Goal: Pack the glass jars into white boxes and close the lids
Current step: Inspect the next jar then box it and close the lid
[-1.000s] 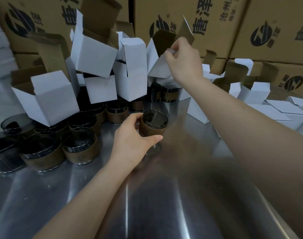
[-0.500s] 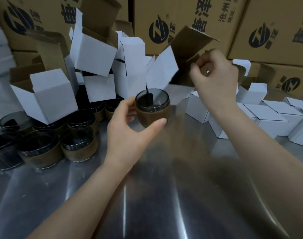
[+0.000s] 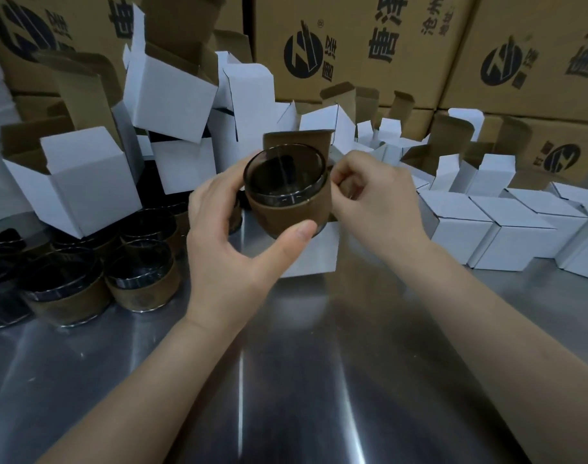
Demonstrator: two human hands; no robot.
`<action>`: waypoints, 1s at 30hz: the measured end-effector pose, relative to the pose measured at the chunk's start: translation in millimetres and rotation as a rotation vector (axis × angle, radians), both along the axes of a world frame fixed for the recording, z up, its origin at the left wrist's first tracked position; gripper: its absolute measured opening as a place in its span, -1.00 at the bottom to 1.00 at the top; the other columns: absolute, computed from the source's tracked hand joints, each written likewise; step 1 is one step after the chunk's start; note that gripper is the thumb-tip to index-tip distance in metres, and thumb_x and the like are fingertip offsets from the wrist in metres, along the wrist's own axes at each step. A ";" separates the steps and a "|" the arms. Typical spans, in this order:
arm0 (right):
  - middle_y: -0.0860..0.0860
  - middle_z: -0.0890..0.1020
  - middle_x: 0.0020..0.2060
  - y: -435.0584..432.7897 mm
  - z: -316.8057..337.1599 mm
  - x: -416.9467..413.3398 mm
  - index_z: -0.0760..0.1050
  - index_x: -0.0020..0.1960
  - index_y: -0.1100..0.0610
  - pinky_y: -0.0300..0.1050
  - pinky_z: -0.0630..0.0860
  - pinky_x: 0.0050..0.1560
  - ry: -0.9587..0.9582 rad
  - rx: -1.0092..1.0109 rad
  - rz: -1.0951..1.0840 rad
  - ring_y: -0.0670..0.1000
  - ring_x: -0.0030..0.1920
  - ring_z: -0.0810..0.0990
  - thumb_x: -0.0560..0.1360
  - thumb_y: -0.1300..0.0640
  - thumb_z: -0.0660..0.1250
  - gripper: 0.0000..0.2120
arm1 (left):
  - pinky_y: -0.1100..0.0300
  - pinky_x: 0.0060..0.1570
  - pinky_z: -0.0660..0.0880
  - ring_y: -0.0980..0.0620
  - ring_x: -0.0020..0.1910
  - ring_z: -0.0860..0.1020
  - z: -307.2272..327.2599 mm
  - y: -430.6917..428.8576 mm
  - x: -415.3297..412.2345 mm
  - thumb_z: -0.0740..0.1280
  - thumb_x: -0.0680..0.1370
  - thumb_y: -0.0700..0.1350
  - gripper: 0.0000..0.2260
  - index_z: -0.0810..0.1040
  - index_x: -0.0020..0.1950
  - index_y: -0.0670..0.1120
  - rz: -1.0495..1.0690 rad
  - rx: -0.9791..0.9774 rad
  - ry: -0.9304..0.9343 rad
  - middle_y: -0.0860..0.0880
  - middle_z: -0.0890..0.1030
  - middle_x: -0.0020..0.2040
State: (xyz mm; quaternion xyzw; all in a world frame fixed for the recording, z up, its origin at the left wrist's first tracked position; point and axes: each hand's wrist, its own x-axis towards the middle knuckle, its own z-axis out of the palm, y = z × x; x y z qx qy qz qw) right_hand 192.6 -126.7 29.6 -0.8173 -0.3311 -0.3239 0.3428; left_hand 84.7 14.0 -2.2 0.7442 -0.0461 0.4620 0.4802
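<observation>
While the left hand [image 3: 225,249] curls round the jar [image 3: 285,185], its thumb [image 3: 296,234] presses the near side of the brown band and the other fingers wrap the far left side. The jar sits tilted between them, mouth toward the camera, above the table [image 3: 302,363]. Just right of the jar, the right hand [image 3: 376,195] has its fingers [image 3: 349,172] curled, thumb and forefinger pinching the right edge of a box [image 3: 314,251]. The box's white wall shows below the jar, and its brown flap [image 3: 296,139] stands up just beyond the rim. Whether the jar's base is already inside the box cannot be told. Left of the hands, more jars [image 3: 142,279] stand together under a heap of open boxes [image 3: 85,182]. To the right, closed boxes [image 3: 506,229] stand in a row. Cartons [image 3: 352,45] are stacked at the far side.
</observation>
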 end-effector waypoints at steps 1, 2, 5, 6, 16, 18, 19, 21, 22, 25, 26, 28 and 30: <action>-0.02 0.54 -0.39 0.2 -1.0 -1.3 0.49 -0.19 0.08 -0.23 0.37 -0.33 0.015 -0.011 0.018 -0.06 -0.37 0.46 0.50 0.14 0.39 -0.88 | -0.07 0.26 0.45 -0.06 0.32 0.43 -0.8 -0.3 0.5 0.39 0.40 0.19 -0.47 0.43 0.32 0.09 -0.010 0.002 0.011 0.14 0.50 0.24; -0.03 0.54 -0.39 0.5 -1.1 -2.6 0.50 -0.20 0.08 -0.25 0.33 -0.34 0.029 -0.023 0.033 -0.07 -0.38 0.45 0.50 0.12 0.38 -0.88 | -0.09 0.27 0.44 -0.06 0.34 0.42 -1.6 -0.5 1.0 0.39 0.39 0.19 -0.46 0.43 0.33 0.07 -0.020 0.001 0.022 0.10 0.50 0.26; -0.02 0.56 -0.39 -1.0 1.3 -3.6 0.50 -0.21 0.11 -0.16 0.38 -0.35 0.083 -0.046 0.113 -0.06 -0.37 0.48 0.54 0.08 0.29 -0.83 | -0.13 0.25 0.45 -0.10 0.32 0.45 -2.8 -0.7 3.4 0.42 0.39 0.17 -0.46 0.45 0.33 0.03 -0.070 -0.021 0.051 0.01 0.53 0.27; 0.02 0.59 -0.38 -2.0 2.2 -3.3 0.54 -0.19 0.15 -0.07 0.44 -0.33 0.116 -0.054 0.149 -0.02 -0.35 0.52 0.56 0.09 0.26 -0.79 | -0.13 0.23 0.46 -0.10 0.30 0.47 -2.5 -0.8 4.0 0.43 0.39 0.16 -0.45 0.46 0.33 0.00 -0.086 -0.030 0.059 0.01 0.54 0.26; -0.30 0.53 -0.36 -7.0 17.6 -11.7 0.50 -0.19 -0.10 -0.28 0.41 -0.15 0.325 0.083 0.359 -0.23 -0.20 0.52 0.57 -0.15 0.09 -0.71 | 0.22 0.23 0.45 0.14 0.26 0.49 -4.8 0.8 8.0 0.44 0.36 0.19 -0.45 0.45 0.32 0.11 -0.093 -0.062 0.126 0.15 0.55 0.22; -0.25 0.59 -0.18 -6.4 25.4 -16.7 0.54 -0.02 -0.09 -0.30 0.50 -0.03 0.404 0.102 0.439 -0.18 -0.03 0.58 0.43 -0.26 0.17 -0.68 | 0.25 0.22 0.43 0.16 0.25 0.48 -5.4 0.3 8.1 0.44 0.35 0.21 -0.46 0.45 0.30 0.16 -0.076 -0.045 0.130 0.14 0.53 0.21; -0.23 0.61 -0.09 -6.4 27.5 -18.1 0.54 0.06 -0.11 -0.31 0.52 0.02 0.440 0.078 0.465 -0.17 0.04 0.59 0.37 -0.27 0.24 -0.64 | 0.28 0.22 0.42 0.18 0.25 0.47 -5.7 -0.1 8.1 0.44 0.34 0.21 -0.46 0.46 0.30 0.16 -0.068 -0.036 0.131 0.14 0.52 0.19; -0.21 0.60 0.04 -5.9 29.9 -20.6 0.51 0.19 -0.13 -0.30 0.52 0.11 0.456 -0.033 0.467 -0.19 0.13 0.57 0.31 -0.27 0.36 -0.51 | 0.31 0.21 0.42 0.21 0.23 0.47 -5.8 -0.8 8.4 0.43 0.35 0.20 -0.46 0.49 0.31 0.12 -0.054 -0.025 0.130 0.12 0.51 0.17; -0.20 0.59 0.08 -5.5 30.6 -21.3 0.49 0.24 -0.11 -0.27 0.52 0.15 0.462 -0.073 0.457 -0.19 0.15 0.56 0.30 -0.24 0.41 -0.46 | 0.32 0.21 0.43 0.22 0.22 0.47 -5.8 -0.8 8.9 0.43 0.35 0.20 -0.46 0.50 0.30 0.10 -0.049 -0.023 0.128 0.11 0.51 0.15; -0.12 0.61 0.12 -4.4 33.4 -20.8 0.49 0.27 -0.03 -0.13 0.55 0.22 0.502 -0.074 0.451 -0.14 0.16 0.58 0.29 -0.11 0.48 -0.43 | 0.39 0.19 0.41 0.26 0.20 0.45 -6.3 -0.4 11.0 0.45 0.34 0.19 -0.44 0.51 0.31 0.08 -0.031 -0.021 0.141 0.07 0.49 0.14; -0.09 0.62 0.12 -4.1 34.4 -20.1 0.50 0.25 -0.01 -0.09 0.56 0.22 0.515 -0.072 0.454 -0.12 0.16 0.59 0.29 -0.09 0.49 -0.44 | 0.41 0.19 0.40 0.28 0.20 0.44 -7.0 -0.2 11.7 0.48 0.34 0.17 -0.43 0.51 0.32 0.08 -0.027 -0.021 0.148 0.05 0.48 0.15; -0.08 0.63 0.10 -3.2 35.6 -18.2 0.51 0.23 -0.01 -0.08 0.58 0.19 0.539 -0.080 0.465 -0.12 0.12 0.62 0.29 -0.06 0.48 -0.47 | 0.44 0.21 0.37 0.29 0.22 0.42 -8.5 1.0 13.2 0.51 0.32 0.12 -0.40 0.49 0.34 0.10 -0.024 -0.027 0.159 0.05 0.44 0.17; -0.08 0.64 0.08 -1.8 36.7 -15.8 0.51 0.22 -0.01 -0.10 0.60 0.15 0.560 -0.099 0.464 -0.13 0.09 0.64 0.30 -0.05 0.47 -0.50 | 0.43 0.26 0.34 0.27 0.26 0.39 -10.3 2.5 14.6 0.53 0.28 0.11 -0.35 0.45 0.35 0.13 -0.028 -0.039 0.178 0.07 0.36 0.20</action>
